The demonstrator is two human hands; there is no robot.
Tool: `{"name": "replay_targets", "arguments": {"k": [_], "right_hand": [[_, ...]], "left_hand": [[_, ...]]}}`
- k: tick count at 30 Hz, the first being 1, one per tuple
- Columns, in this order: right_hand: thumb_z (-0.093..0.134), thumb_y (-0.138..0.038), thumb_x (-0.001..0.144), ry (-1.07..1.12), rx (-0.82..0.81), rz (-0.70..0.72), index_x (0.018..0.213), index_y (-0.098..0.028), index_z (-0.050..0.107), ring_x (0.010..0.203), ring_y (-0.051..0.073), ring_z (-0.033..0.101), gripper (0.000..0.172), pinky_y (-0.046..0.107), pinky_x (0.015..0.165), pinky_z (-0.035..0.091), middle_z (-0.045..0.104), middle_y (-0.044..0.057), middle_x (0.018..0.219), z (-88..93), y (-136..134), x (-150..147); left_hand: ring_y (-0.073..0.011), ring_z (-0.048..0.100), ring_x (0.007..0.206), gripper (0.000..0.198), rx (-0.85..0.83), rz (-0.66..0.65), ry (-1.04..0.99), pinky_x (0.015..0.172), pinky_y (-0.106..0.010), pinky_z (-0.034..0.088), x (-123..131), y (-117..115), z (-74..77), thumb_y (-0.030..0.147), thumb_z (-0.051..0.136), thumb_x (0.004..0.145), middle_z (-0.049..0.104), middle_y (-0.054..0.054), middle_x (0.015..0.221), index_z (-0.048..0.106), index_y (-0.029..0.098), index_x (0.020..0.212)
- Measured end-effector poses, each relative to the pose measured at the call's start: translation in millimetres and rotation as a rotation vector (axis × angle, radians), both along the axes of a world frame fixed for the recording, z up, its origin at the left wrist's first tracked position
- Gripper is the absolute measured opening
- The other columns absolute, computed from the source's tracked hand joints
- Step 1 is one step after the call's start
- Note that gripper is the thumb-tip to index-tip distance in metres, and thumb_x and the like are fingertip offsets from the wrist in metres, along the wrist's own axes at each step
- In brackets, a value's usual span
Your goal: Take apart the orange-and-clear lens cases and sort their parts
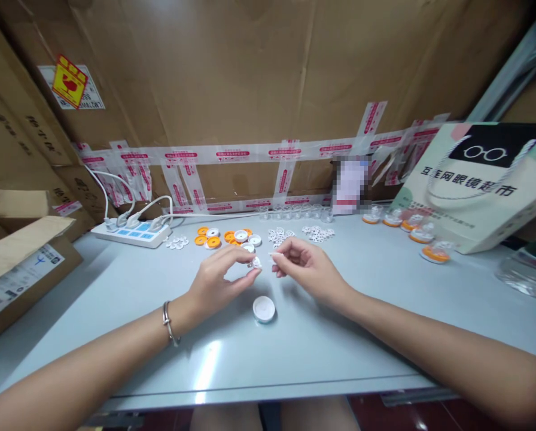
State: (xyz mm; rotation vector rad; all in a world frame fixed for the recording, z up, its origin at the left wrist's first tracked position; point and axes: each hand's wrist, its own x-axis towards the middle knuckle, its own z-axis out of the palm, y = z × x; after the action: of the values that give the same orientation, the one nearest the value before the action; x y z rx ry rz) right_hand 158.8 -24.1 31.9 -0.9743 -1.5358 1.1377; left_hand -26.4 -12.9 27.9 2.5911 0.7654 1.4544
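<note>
- The left hand (pixel 216 276) has its thumb and forefinger closed in a pinch on a small clear piece (pixel 255 262), held above the counter (pixel 128 311); the other fingers (pixel 232 254) curl loosely over it.
- The right hand (pixel 306 266) sits just beside it, fingertips drawn together and pointing at the small clear piece. Something whitish shows at their tips, but whether it is a part or a nail cannot be told.
- The two sets of fingertips are near each other but not touching.
- A white cap (pixel 264 309) lies flat on the counter just below the fingers, on the person's side, touching neither hand.
- Beyond the left fingers lies a cluster of orange and white caps (pixel 225 237).
- Beyond the right fingers are two heaps of small white discs (pixel 280 235); a third heap (pixel 177 242) lies further left.
- Behind those, against the cardboard wall (pixel 250 78), stands a row of small clear cups (pixel 295 211).
- Well to the right of the right fingers stand several clear pieces on orange bases (pixel 434 254), in front of a printed paper bag (pixel 483 179).
- Far left of the left fingers are a white power strip (pixel 131 233) with plugs in it and an open cardboard box (pixel 17 263).
- A metal bangle (pixel 170 323) circles the left wrist.
</note>
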Motion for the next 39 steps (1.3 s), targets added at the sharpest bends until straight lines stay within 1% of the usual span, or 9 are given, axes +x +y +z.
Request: {"name": "replay_targets", "arguments": {"k": [4,8,10,17,23,27,30,36,39], "right_hand": [[0.064,-0.038,0.069,0.056,-0.018,-0.123,0.077,-0.015,0.06,0.057,0.009,0.055,0.024,0.024,0.059,0.046,0.06,-0.001,0.064,6.8,20,18],[0.065,-0.04,0.066,0.122,0.162,-0.43,0.083,-0.018,0.063,0.06,0.009,0.054,0.028,0.025,0.062,0.046,0.061,0.0,0.07,12.8,53,56],[0.064,-0.04,0.066,0.058,0.174,-0.48,0.085,-0.017,0.064,0.06,0.01,0.054,0.029,0.026,0.063,0.045,0.062,0.001,0.07,10.3,67,74],[0.054,-0.029,0.072,-0.538,0.08,-0.289,0.076,-0.014,0.06,0.057,0.013,0.054,0.017,0.024,0.056,0.041,0.061,0.002,0.061,-21.6,79,78],[0.051,-0.027,0.073,-0.62,0.09,-0.223,0.068,-0.015,0.065,0.057,0.014,0.055,0.018,0.024,0.056,0.039,0.062,0.002,0.058,-24.6,75,70],[0.051,-0.031,0.074,-0.633,0.094,-0.223,0.08,-0.015,0.067,0.057,0.014,0.054,0.024,0.025,0.058,0.04,0.061,0.001,0.06,-22.9,74,70],[0.051,-0.038,0.075,-0.548,0.086,-0.232,0.084,-0.015,0.067,0.056,0.014,0.052,0.029,0.026,0.056,0.04,0.059,0.001,0.059,-16.1,64,59],[0.06,-0.045,0.07,-0.075,-0.091,0.154,0.083,-0.015,0.065,0.067,0.013,0.059,0.033,0.028,0.067,0.048,0.064,0.003,0.072,4.5,20,12],[0.066,-0.043,0.066,0.058,-0.169,0.191,0.088,-0.017,0.064,0.071,0.013,0.061,0.034,0.029,0.072,0.049,0.066,0.002,0.076,8.3,5,-2]], "left_hand": [[-0.0128,0.059,0.075,0.013,-0.054,0.017,0.01,0.071,-0.027,0.05,-2,1,-1.5,0.015,0.063,0.074,0.064,-0.004,0.08,0.058,0.014,0.086],[-0.0112,0.059,0.073,0.018,-0.117,-0.003,-0.032,0.064,-0.023,0.052,-1,-1,-3.1,0.013,0.057,0.076,0.063,-0.005,0.084,0.059,0.014,0.094],[-0.0109,0.059,0.073,0.018,-0.14,0.008,-0.056,0.062,-0.021,0.053,0,-2,-2.6,0.011,0.054,0.077,0.063,-0.005,0.084,0.06,0.015,0.094],[-0.0121,0.06,0.08,0.021,-0.205,0.053,-0.087,0.064,-0.02,0.052,2,0,-1.0,0.013,0.051,0.082,0.065,-0.004,0.091,0.061,0.019,0.1],[-0.0139,0.06,0.08,0.023,-0.385,0.14,-0.117,0.071,-0.026,0.05,3,0,-3.6,0.022,0.05,0.084,0.065,-0.004,0.091,0.056,0.02,0.106],[-0.0147,0.06,0.079,0.018,-0.554,0.101,-0.23,0.075,-0.028,0.048,5,-1,-1.9,0.025,0.051,0.083,0.062,-0.002,0.08,0.05,0.018,0.1],[-0.0147,0.06,0.08,0.011,-0.65,0.041,-0.279,0.074,-0.027,0.048,7,-2,0.9,0.026,0.053,0.081,0.061,-0.003,0.083,0.053,0.017,0.087],[-0.013,0.06,0.074,0.011,-0.671,-0.06,-0.239,0.069,-0.024,0.05,10,-2,2.5,0.025,0.057,0.079,0.063,-0.004,0.08,0.061,0.015,0.082],[-0.0123,0.061,0.07,0.011,-0.587,-0.083,-0.2,0.066,-0.024,0.052,9,-3,2.8,0.024,0.056,0.08,0.063,-0.004,0.077,0.061,0.015,0.082]]}}
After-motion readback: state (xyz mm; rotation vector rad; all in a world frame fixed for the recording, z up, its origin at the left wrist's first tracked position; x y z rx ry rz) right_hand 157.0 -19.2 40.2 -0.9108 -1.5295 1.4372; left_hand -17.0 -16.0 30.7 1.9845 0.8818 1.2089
